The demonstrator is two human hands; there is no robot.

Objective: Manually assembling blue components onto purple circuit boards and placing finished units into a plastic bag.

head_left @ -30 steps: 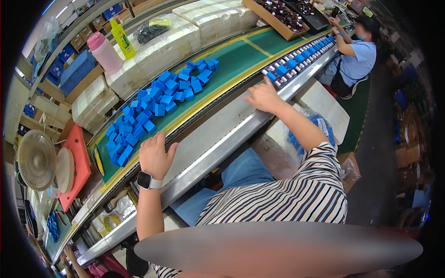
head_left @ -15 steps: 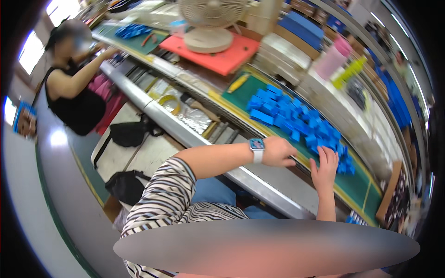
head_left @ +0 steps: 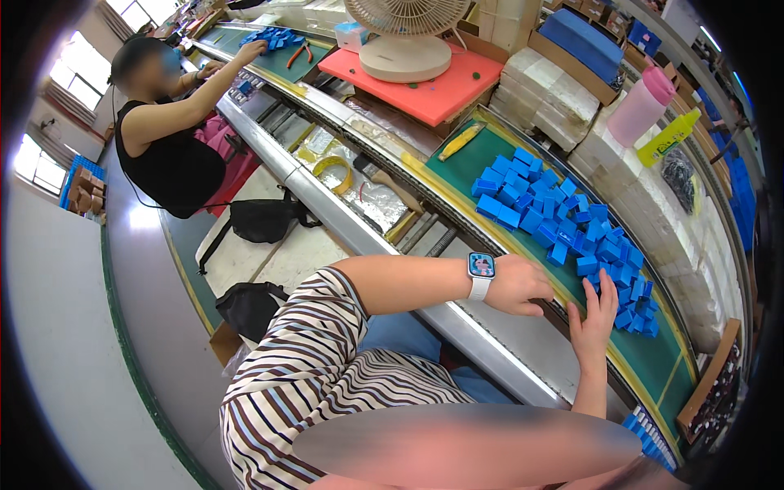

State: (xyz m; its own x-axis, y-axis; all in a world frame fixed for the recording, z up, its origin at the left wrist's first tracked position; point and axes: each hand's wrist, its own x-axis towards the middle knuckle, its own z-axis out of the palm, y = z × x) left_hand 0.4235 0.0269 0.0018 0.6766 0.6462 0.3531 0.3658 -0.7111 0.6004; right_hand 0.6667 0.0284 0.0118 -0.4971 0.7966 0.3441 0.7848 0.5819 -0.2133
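Note:
A heap of small blue box-shaped parts [head_left: 563, 214] lies on the green belt [head_left: 467, 160] in front of me. My left hand [head_left: 519, 284], with a white-banded watch [head_left: 482, 275] on its wrist, hovers palm down at the near rail of the belt. Its fingers are loosely stretched out and I see nothing in them. At the heap's near right side is my right hand [head_left: 594, 318], fingers apart and pointing into the blue parts. Its fingertips are at the nearest parts; whether they touch cannot be told. No part shows in its grasp.
A yellow-handled tool [head_left: 461, 142] lies left of the heap. Behind stands a fan [head_left: 405, 59] on a red board [head_left: 425, 100]. A roll of yellow tape [head_left: 332, 173] sits in the near trough. Bottles [head_left: 643, 106] stand on white blocks. Another person [head_left: 167, 155] works far left.
The whole view has shifted, so things sit further right in it. My hands stay near the heap, the left one's fingers now straighter. The other person's arm reaches to the far blue pile.

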